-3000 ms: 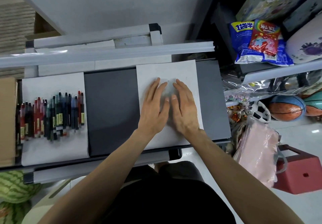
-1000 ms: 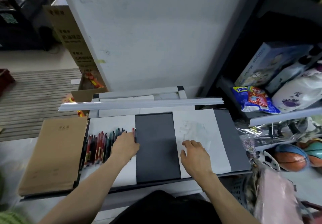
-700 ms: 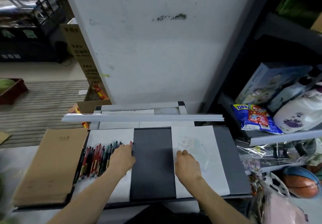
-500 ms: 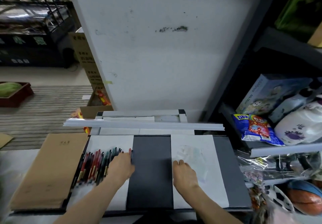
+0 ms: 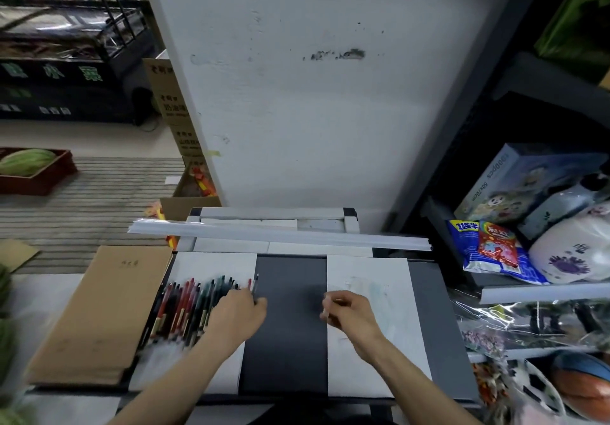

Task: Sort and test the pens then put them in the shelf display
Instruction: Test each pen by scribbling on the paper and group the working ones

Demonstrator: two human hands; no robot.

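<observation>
A row of several red, green and dark pens (image 5: 188,309) lies on a white sheet (image 5: 214,266) at the left of the dark grey shelf tray (image 5: 290,325). My left hand (image 5: 237,319) rests on the right end of that row. Its fingers are closed round a dark pen (image 5: 255,284) whose tip sticks out above the knuckles. My right hand (image 5: 351,314) is curled at the left edge of a second white sheet (image 5: 373,272) with faint scribbles, pinching that edge.
A brown notebook (image 5: 99,309) lies left of the pens. A white rail (image 5: 280,234) crosses the back of the tray, below a white pillar. On the right, shelves hold snack bags (image 5: 491,249), boxes and balls (image 5: 584,388).
The view has tilted up. My right hand slid left across its sheet and curled at the edge. My left hand stays at the right end of the pen row and has closed on a pen.
</observation>
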